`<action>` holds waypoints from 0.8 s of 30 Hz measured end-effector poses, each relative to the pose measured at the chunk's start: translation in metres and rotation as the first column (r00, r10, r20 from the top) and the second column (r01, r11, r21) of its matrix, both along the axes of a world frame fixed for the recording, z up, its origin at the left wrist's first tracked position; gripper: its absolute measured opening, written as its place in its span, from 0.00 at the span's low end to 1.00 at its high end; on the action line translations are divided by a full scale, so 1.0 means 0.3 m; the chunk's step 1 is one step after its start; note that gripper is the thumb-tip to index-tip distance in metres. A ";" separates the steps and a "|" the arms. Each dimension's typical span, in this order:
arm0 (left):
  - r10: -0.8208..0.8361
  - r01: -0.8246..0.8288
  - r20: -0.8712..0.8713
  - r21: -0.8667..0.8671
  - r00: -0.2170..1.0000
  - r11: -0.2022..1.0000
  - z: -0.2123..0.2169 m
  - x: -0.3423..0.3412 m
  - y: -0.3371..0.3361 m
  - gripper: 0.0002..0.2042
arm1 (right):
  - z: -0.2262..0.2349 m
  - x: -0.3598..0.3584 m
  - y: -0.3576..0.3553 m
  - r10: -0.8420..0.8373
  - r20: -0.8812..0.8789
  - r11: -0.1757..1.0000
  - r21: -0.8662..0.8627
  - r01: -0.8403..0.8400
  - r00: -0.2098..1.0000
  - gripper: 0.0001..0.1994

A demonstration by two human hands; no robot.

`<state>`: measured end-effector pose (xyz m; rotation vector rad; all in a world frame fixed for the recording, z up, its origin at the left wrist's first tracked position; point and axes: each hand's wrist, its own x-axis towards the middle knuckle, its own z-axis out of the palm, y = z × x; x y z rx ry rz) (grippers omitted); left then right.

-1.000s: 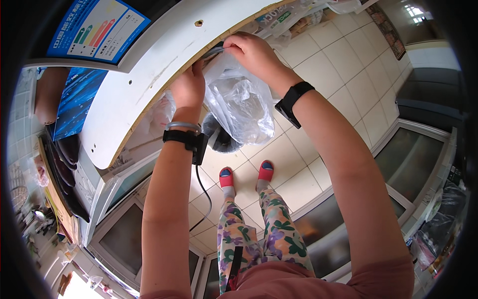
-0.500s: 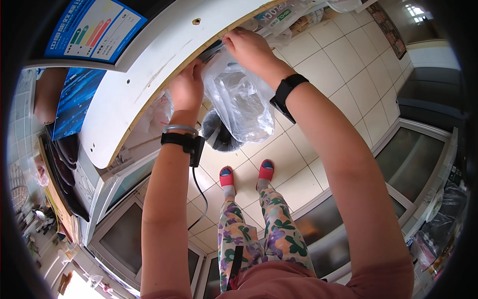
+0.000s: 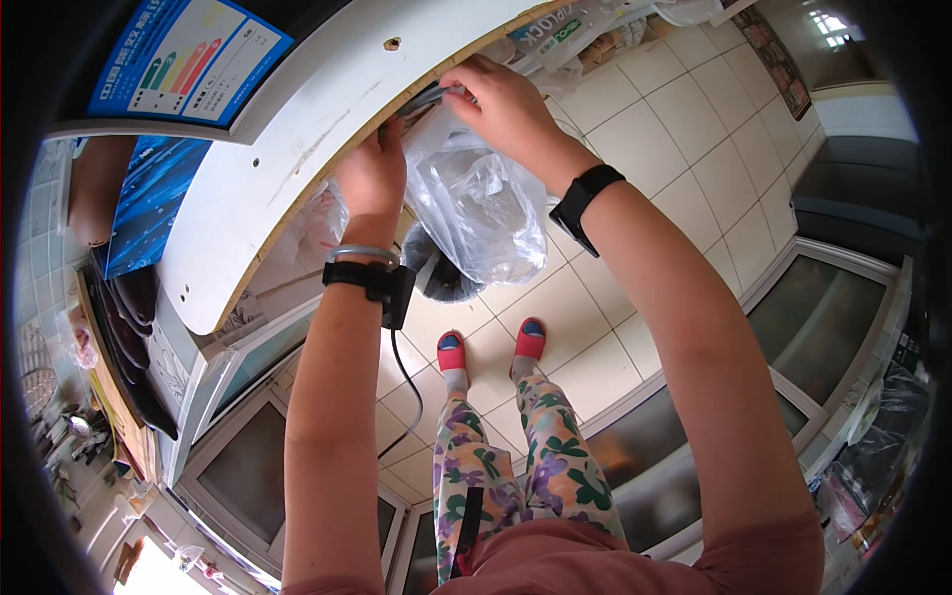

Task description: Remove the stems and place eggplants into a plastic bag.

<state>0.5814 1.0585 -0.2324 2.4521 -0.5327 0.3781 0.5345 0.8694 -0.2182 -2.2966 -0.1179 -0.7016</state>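
A clear plastic bag [image 3: 481, 213] hangs below the edge of a white board [image 3: 327, 109], its upper rim bunched and greyish. My right hand [image 3: 501, 104] pinches that rim between thumb and bent fingers, just under the board's edge. To its left, my left hand [image 3: 372, 183] is curled at the other side of the bag's mouth; the board hides most of its fingers. Under the bag, a round bin [image 3: 446, 273] with a dark inside and a greyish liner stands on the floor, partly covered by the hanging plastic.
Pale floor tiles [image 3: 684, 129] surround my feet in red slippers [image 3: 452, 349]. Glass-fronted cabinets [image 3: 813, 307] stand along the right and behind me. More packaged plastic bags [image 3: 555, 40] lie beyond the board. A black cable [image 3: 409, 397] hangs from my left wrist.
My right hand has turned, its thumb and fingers now showing a pinch on the greyish rim. My left hand has barely moved. The bag has shifted slightly.
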 end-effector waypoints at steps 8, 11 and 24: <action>-0.061 0.062 0.018 -0.021 0.998 0.998 0.009 -0.005 -0.004 0.07 | -0.021 0.030 0.004 -0.054 0.081 0.940 -0.332 0.078 0.995 0.04; -0.077 0.077 0.036 -0.002 0.996 0.997 0.016 -0.014 0.001 0.07 | -0.024 0.039 -0.007 -0.033 0.044 0.932 -0.359 0.047 0.998 0.04; -0.043 0.043 0.034 0.002 0.998 0.999 0.005 -0.003 0.016 0.06 | -0.023 0.003 -0.058 0.087 -0.049 0.994 -0.066 -0.090 0.995 0.09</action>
